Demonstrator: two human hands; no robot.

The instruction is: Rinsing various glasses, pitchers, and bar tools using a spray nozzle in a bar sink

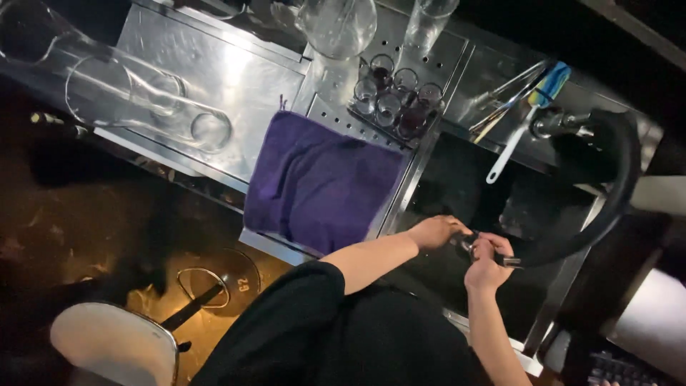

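Both hands meet over the dark sink, at the free end of a thick black hose. The left hand is curled around a small dark fitting at the hose's tip; the right hand pinches the same piece from the other side, fingers clenched on it. The fitting is too small and dim to tell its kind. The hose arcs up and right to a metal tap at the sink's far edge.

Judging from the grip, the work is at the nozzle end; it would go best with one hand bracing the hose steady while the other works the fitting, kept low over the basin so any drips fall inside.

Just left of the sink a purple cloth hangs over the steel table. Beyond it stands a rack of small glasses, some holding dark liquid, with larger glass vessels behind. A white-handled brush with a blue and yellow head lies near the tap
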